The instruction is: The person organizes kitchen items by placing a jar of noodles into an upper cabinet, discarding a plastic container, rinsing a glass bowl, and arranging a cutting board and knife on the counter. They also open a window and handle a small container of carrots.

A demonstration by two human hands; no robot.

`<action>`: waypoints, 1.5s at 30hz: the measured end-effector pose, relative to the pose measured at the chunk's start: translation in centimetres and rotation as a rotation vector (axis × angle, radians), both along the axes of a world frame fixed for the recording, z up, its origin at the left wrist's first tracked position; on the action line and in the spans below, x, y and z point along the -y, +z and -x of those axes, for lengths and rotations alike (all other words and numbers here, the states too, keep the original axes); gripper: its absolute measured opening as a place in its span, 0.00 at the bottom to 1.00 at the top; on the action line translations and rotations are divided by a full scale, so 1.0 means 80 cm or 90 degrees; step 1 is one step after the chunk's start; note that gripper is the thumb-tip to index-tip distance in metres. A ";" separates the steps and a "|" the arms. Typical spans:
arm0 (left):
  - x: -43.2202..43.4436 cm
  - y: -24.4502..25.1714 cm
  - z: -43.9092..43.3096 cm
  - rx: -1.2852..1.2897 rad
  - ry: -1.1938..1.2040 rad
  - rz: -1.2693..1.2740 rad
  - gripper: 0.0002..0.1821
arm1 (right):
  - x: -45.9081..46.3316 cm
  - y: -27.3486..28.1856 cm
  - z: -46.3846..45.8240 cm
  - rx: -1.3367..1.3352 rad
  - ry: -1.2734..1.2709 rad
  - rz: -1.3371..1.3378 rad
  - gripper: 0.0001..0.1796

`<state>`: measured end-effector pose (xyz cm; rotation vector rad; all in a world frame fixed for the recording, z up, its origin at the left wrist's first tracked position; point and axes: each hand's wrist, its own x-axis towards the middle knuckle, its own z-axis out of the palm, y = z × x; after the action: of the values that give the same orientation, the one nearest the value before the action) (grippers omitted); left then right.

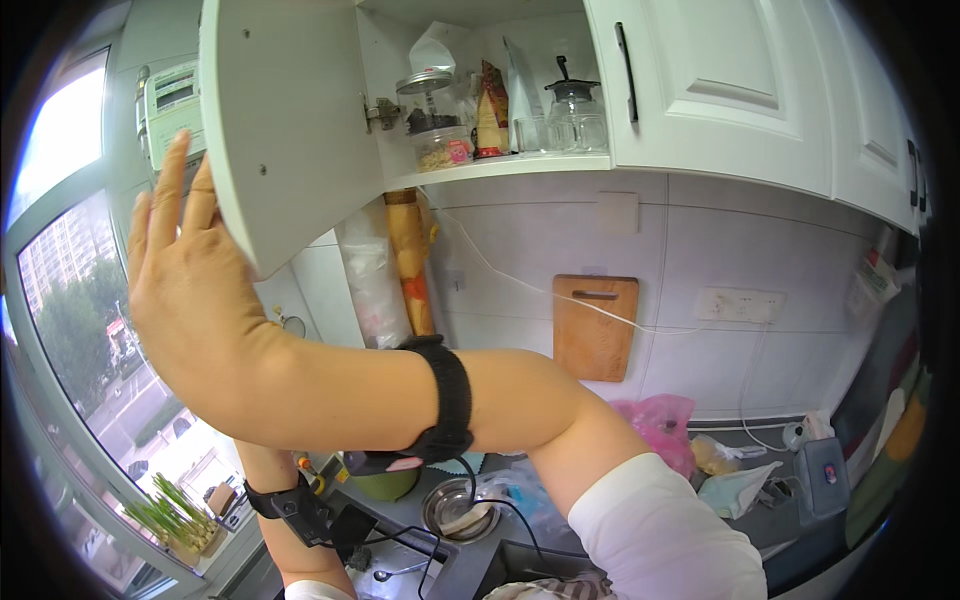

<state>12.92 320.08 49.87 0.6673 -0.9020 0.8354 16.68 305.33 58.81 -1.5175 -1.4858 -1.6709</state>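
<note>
My right hand (196, 274) reaches across to the left, against the outer side and lower edge of a white cabinet door (296, 105). Its visible fingers are straight and spread; the rest are hidden. The door stands swung outward on its hinge. Inside the wall cabinet are a metal-lidded glass jar (431, 105), a tub of nuts or snacks (442, 152), a yellow-and-red packet (491, 116), and a glass pot with black lid (575, 112) beside glass cups. Below, my left forearm (266, 469) rises behind the right one, which hides my left hand.
A wooden cutting board (596, 345) hangs on the tiled wall behind a white cable (487, 259). Below are a metal bowl (435, 510), a pink plastic bag (664, 427) and a sink (517, 566). Spring onions (176, 517) stand by the window. Black cables hang from the wrist-strapped devices.
</note>
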 end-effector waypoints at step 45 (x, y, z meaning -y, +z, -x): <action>-0.014 0.073 -0.211 0.110 1.372 -0.406 0.25 | -0.122 0.099 -0.387 -0.520 0.123 -0.104 0.77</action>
<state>29.81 321.23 55.70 2.2302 -0.2175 2.5089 47.68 315.11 66.71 -1.6132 -0.9759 -0.8537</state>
